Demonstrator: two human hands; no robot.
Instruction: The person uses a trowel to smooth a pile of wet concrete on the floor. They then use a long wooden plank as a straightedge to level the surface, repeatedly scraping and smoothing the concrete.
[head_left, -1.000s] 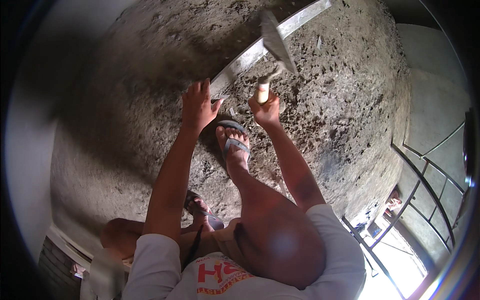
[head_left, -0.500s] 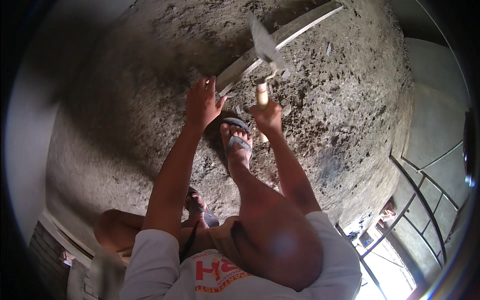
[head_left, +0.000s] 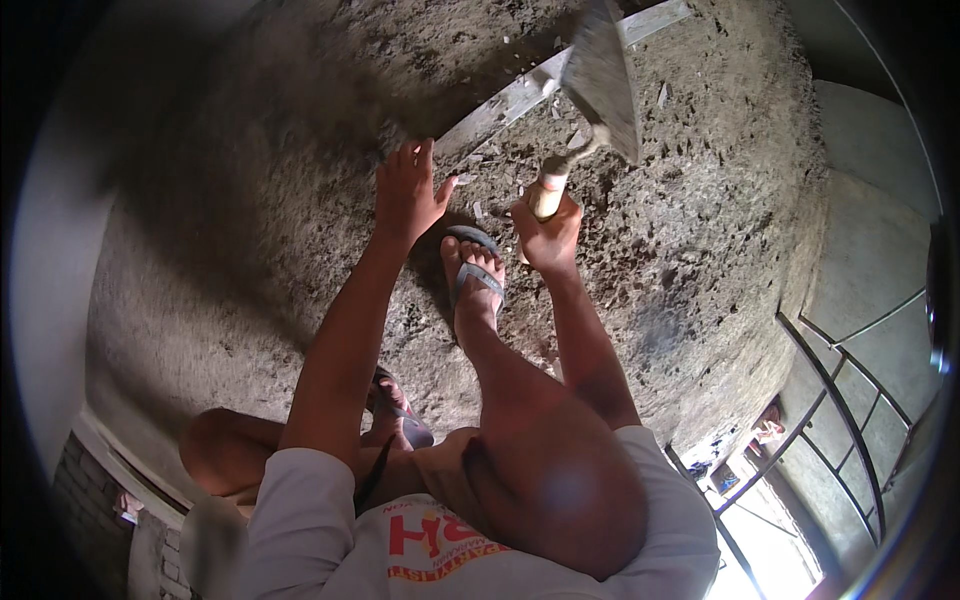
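My right hand (head_left: 550,238) is wrapped round the pale handle of a trowel (head_left: 604,88). Its grey pointed metal blade is raised away from me, slightly blurred, overlapping part of a long wooden board (head_left: 490,118) in this view. The board lies slantwise on rough, crumbly ground (head_left: 690,190). Near the board's closer end is my left hand (head_left: 408,200), its thumb spread out and its fingers extended, holding nothing. Whether those fingertips touch the board cannot be made out.
My sandalled foot (head_left: 476,275) stands on the ground between my forearms; the other sandalled foot (head_left: 395,415) is further back. Small chips and clods lie about the board. A metal-bar frame (head_left: 840,400) stands at the right, before a grey wall (head_left: 870,240).
The trowel has swung to the right and farther away, its handle tilting right. The board's near end has shifted away from me. My left hand has moved slightly, its fingers still extended.
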